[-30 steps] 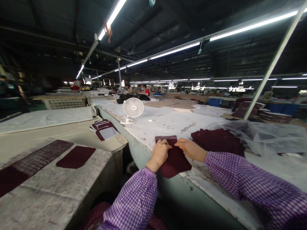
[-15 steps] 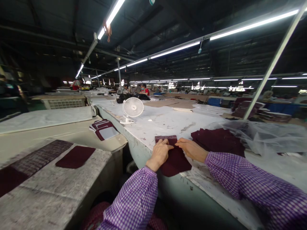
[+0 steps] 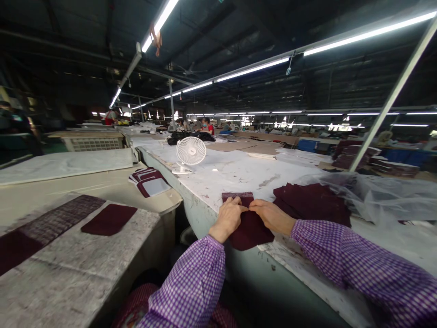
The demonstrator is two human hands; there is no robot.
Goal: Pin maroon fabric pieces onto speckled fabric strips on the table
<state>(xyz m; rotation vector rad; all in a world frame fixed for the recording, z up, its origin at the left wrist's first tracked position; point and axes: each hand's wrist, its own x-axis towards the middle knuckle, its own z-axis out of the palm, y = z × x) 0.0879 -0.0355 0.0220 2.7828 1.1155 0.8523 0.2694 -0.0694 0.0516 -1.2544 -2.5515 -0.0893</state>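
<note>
A maroon fabric piece (image 3: 251,233) lies at the near edge of the white-topped table, its lower part hanging past the edge. Along its far end runs a paler, speckled band. My left hand (image 3: 228,218) rests on its left side, fingers curled onto the cloth and thumb pointing right. From the other side my right hand (image 3: 275,216) pinches the cloth by its right edge, fingertips almost meeting the left thumb. What lies exactly under the fingertips is hidden. To the right of my right hand is a pile of maroon fabric pieces (image 3: 312,200).
A white fan (image 3: 191,151) stands farther along the table. Clear plastic sheeting (image 3: 382,196) is bunched at right, near a slanted pole (image 3: 385,107). On the left-hand surface lie a maroon panel (image 3: 109,219), a speckled strip (image 3: 64,218) and several maroon-and-white pieces (image 3: 150,182).
My right fingertips have drawn slightly closer to my left thumb over the fabric. The whole view has shifted a little; the fabric piece stays in place on the table.
</note>
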